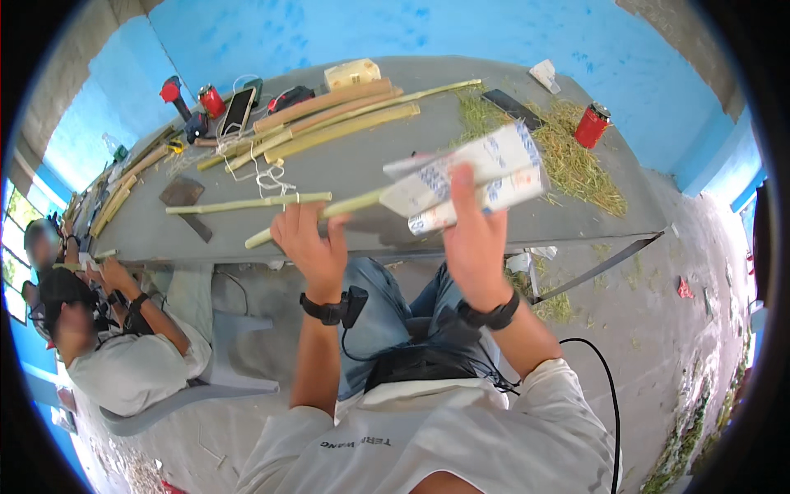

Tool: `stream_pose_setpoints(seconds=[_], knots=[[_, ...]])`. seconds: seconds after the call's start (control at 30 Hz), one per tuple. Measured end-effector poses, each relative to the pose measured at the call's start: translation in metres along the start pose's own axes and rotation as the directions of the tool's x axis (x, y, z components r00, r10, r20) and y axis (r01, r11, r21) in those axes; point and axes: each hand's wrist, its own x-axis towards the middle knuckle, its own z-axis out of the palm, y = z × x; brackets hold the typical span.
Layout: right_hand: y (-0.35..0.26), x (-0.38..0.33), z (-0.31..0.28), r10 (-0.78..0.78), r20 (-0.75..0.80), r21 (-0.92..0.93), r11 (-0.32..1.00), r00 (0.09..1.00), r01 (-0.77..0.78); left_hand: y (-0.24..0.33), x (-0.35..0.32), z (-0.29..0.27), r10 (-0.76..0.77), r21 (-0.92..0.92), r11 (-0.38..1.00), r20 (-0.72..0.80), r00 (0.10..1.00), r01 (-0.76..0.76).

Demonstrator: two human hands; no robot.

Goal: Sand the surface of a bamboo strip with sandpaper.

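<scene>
A slim, pale green bamboo stick [362, 203] slants across the table's near edge. My left hand [313, 251] is closed round its left part, with the thumb along the near side. My right hand [477, 239] grips a folded white sheet [485, 167] printed in blue and orange, like the back of sandpaper. The sheet is folded over the stick's right end, and the thumb presses on top; the fingers underneath are hidden. Just beyond my left hand lies another thin bamboo stick [222, 206] with white string by it. A dark flat blade [196, 226] rests nearby.
Bamboo lengths [341, 132] lie across the grey table [362, 173]. A phone [239, 111], red cans [592, 125], a red drill [173, 90] and a heap of shavings [584, 169] are farther back. At left sits another person [136, 354]; a black cable [609, 387] hangs at right.
</scene>
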Motion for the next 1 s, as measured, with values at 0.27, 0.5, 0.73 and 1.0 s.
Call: stream_pose_setpoints(seconds=[0.27, 0.5, 0.73, 1.0], knots=[[0.005, 0.017, 0.003, -0.094, -0.219, 0.166, 0.977, 0.971, 0.132, -0.003, 0.002, 0.001, -0.003, 0.019, 1.0, -0.009, 1.0, 0.003], [0.018, 0.008, -0.017, -0.118, -0.011, -0.265, 0.958, 0.993, 0.111, 0.001, 0.001, -0.003, -0.008, -0.074, 0.997, -0.002, 1.0, 0.008], [-0.017, 0.002, 0.006, 0.023, 0.016, -0.003, 1.0, 1.0, -0.023, -0.005, -0.002, -0.005, 0.024, -0.045, 0.999, -0.039, 0.999, -0.026], [-0.02, 0.004, 0.01, 0.032, 0.099, 0.0, 0.999, 0.995, -0.032, -0.008, -0.004, -0.002, -0.094, -0.197, 0.977, -0.077, 0.993, 0.077]])
